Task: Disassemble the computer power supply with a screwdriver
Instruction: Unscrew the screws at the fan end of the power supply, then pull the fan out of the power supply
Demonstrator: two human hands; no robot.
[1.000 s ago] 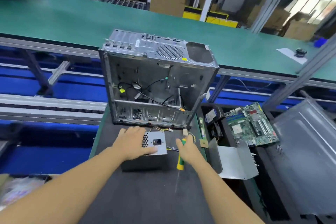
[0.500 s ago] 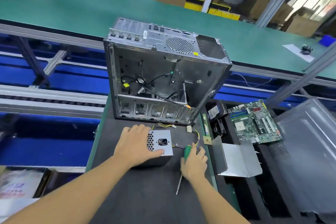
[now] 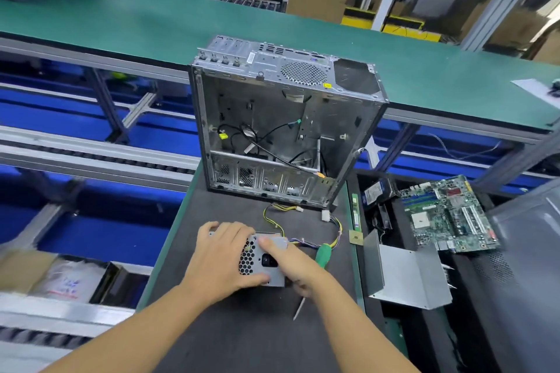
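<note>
A grey power supply (image 3: 274,277) with a honeycomb vent and a black socket stands on the dark mat (image 3: 242,336). My left hand (image 3: 221,257) grips its left side and top. My right hand (image 3: 292,266) holds a green-handled screwdriver (image 3: 322,254), metal tip pointing down toward me, while its index finger reaches across the supply's top face. Yellow and black cables (image 3: 333,230) trail from the supply toward the empty computer case (image 3: 281,130) behind.
To the right, a dark bin holds a green motherboard (image 3: 448,215), a bent metal cover (image 3: 406,275) and small parts. A grey side panel (image 3: 527,266) leans far right. A green conveyor belt (image 3: 121,27) runs behind the case. Blue rails lie left.
My right hand has moved left with the screwdriver and its finger now lies over the power supply's face. My left hand keeps its grip; the view has shifted slightly.
</note>
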